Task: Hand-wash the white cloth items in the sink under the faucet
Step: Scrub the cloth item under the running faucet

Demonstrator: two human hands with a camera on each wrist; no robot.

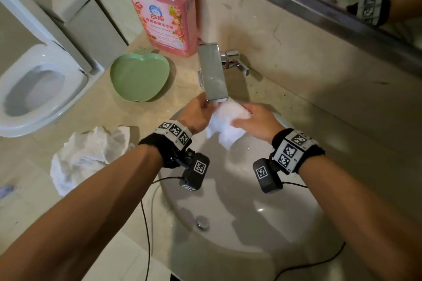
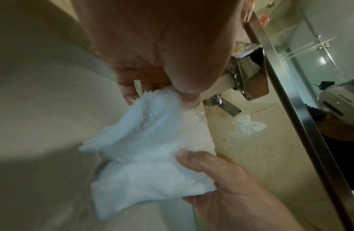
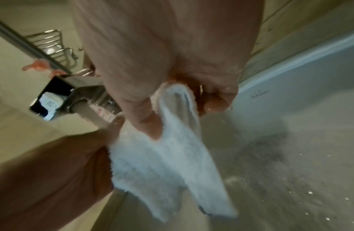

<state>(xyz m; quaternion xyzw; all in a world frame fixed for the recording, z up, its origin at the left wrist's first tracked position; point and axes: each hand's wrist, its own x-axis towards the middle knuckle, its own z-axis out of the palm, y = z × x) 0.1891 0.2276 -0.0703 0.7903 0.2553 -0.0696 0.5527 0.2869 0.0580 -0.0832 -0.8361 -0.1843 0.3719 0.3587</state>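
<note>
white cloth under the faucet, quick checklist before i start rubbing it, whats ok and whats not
1. Both hands grip the white cloth: left hand, right hand: ok.
2. Cloth under the faucet spout: ok.
3. Water running onto it: ok, seen in the left wrist view.
4. Cloth over the sink: ok.
5. Detergent on the cloth: cannot tell; pink detergent bottle stands on the counter.
6. Second crumpled cloth washed: cannot tell; it lies on the counter.

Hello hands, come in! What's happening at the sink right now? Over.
Both hands, left hand and right hand, gripping white cloth under faucet, water running. Second white cloth waiting on counter. Nothing in the way.
</note>
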